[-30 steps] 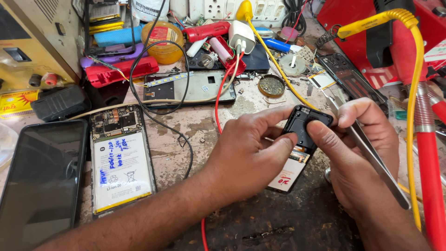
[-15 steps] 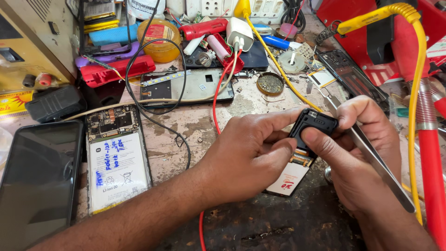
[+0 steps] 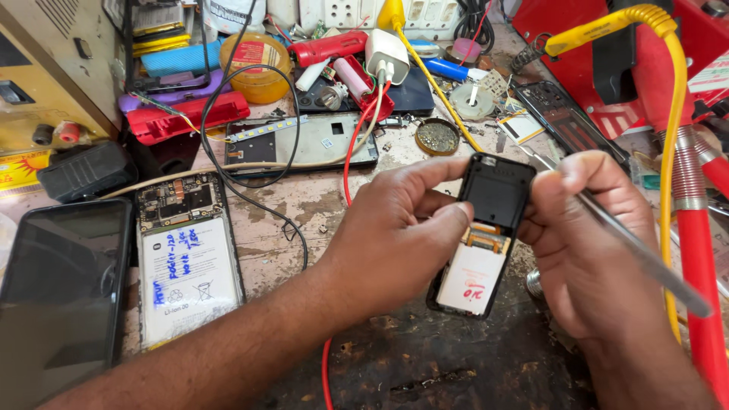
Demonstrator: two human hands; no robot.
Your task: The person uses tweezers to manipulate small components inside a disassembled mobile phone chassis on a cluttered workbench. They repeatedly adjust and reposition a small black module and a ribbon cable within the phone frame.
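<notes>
Small black phone point(image 3: 486, 235), back off, white battery showing, in both hands.

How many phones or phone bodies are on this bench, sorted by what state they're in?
Small opened phone held in both hands: 1
Opened phone with its white battery showing: 1
Phone with a whole dark screen: 1
Bare phone frames: 2
Total: 5

Held between both hands, the small phone point(image 3: 486, 228) looks matt black plastic, above a rough, scarred worn benchtop point(image 3: 425, 364).
</notes>
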